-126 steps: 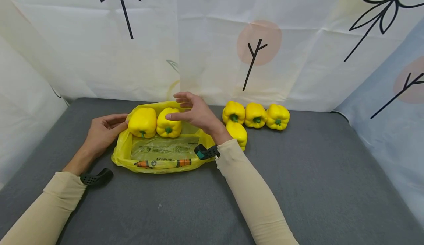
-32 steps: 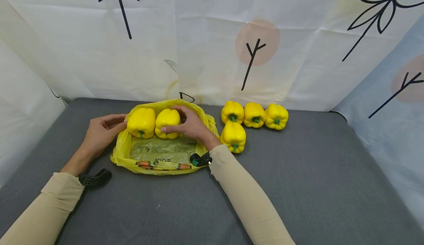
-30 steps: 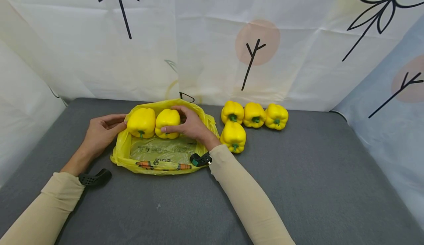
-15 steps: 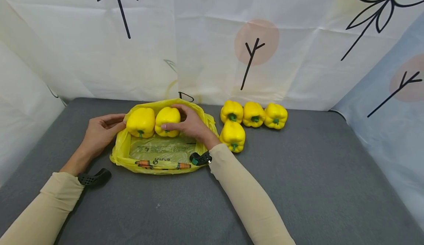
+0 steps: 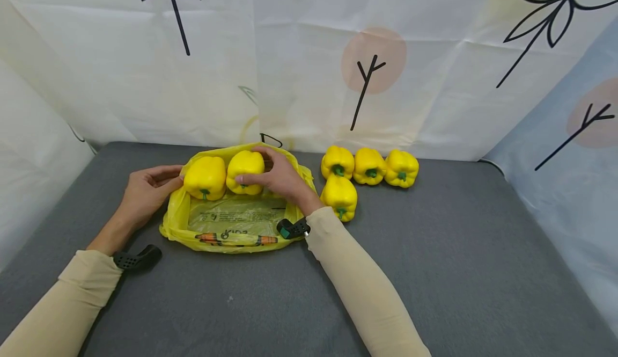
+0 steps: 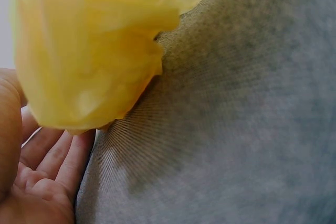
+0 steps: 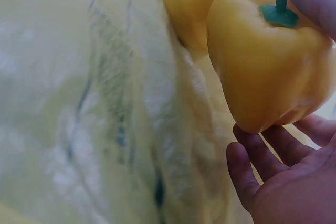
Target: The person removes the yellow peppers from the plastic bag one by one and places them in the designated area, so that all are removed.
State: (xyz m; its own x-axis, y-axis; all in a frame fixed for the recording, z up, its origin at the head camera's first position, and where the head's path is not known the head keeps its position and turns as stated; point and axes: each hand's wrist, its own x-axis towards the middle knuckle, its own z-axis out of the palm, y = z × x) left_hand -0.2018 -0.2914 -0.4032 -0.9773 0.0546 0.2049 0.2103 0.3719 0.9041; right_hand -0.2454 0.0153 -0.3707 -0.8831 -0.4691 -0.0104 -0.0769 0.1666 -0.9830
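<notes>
A yellow plastic bag [image 5: 232, 248] lies spread with its mouth upward, with two yellow bell peppers inside at its back. My left hand [image 5: 147, 193] pinches the bag's left rim, beside the left bell pepper [image 5: 205, 177]. The left wrist view has the bag's yellow film [image 6: 89, 72] over my fingers [image 6: 52, 161]. My right hand [image 5: 285, 180] grips the right bell pepper [image 5: 245, 166]. In the right wrist view this bell pepper [image 7: 268, 61] sits between my thumb by the green stem and my fingertips at the opposite side.
Right of the bag, three bell peppers stand in a row along the back, among them a middle bell pepper [image 5: 369, 166]. Another bell pepper [image 5: 339, 198] sits in front of the row's left end. Behind the grey table [image 5: 270, 298] hangs a printed white curtain [image 5: 299, 67].
Seconds ago my right hand hovered with fingers spread by the right bell pepper; now it holds it. In the last half second that pepper has shifted slightly up and right. My left hand stays put.
</notes>
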